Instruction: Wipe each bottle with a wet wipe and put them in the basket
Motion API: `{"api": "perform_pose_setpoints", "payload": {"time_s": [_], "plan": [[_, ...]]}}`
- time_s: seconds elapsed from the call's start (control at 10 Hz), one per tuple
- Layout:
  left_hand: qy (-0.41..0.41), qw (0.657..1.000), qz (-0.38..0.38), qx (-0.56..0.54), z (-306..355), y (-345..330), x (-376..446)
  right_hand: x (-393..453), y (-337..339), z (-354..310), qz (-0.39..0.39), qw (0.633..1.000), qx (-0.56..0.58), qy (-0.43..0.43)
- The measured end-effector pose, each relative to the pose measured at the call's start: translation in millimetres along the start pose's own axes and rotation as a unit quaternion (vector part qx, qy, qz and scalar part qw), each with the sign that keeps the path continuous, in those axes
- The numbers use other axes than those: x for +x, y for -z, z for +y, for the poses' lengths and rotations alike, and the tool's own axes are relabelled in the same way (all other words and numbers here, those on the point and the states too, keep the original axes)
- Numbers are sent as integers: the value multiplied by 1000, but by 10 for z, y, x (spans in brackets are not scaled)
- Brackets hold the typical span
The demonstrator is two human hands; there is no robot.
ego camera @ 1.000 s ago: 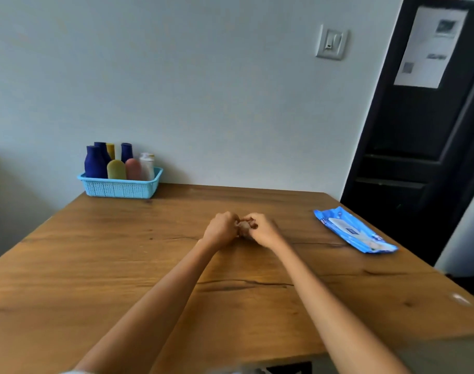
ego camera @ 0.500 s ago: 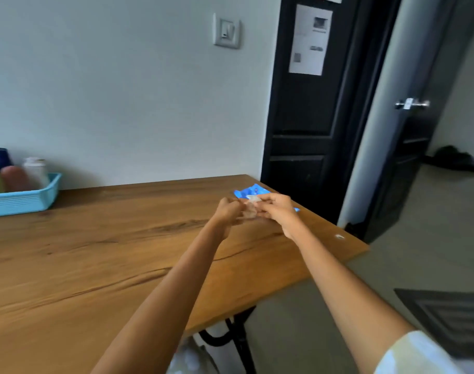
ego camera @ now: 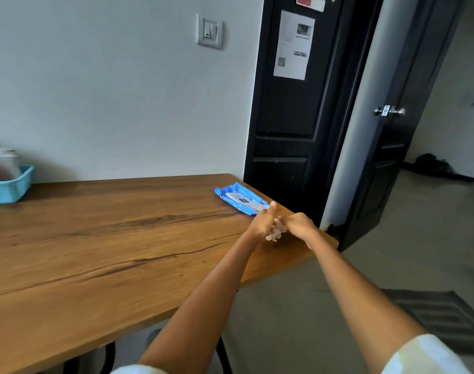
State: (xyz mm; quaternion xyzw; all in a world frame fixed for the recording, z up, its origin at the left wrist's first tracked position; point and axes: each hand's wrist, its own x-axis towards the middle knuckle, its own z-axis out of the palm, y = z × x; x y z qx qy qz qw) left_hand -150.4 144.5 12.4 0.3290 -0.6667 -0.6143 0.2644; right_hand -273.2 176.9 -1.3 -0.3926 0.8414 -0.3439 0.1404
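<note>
Head view: both arms reach out to the table's (ego camera: 101,238) 3 o'clock corner, left hand (ego camera: 261,225) and right hand (ego camera: 300,225) each in a curled grip on a crumpled white wet wipe (ego camera: 276,231) between them, thumb raised.

Soft daylight, no glare; the turquoise plastic basket (ego camera: 10,184) at the left edge looks blurry, door lines bend.

Both hands, the left hand (ego camera: 261,224) and right hand (ego camera: 300,225), now sit near the desk's (ego camera: 95,238) right corner, a crumpled wipe (ego camera: 276,232) showing between them, left thumb raised.
</note>
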Motion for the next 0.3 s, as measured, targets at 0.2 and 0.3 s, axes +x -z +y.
{"api": "perform_pose_setpoints", "payload": {"time_s": [0.2, 0.3], "plan": [[-47, 995, 90, 22, 89, 203, 30, -28, 102, -346, 128, 988, 23, 82], [-61, 974, 199, 94, 222, 477, 38, -26, -47, -728, 127, 979, 26, 159]]}}
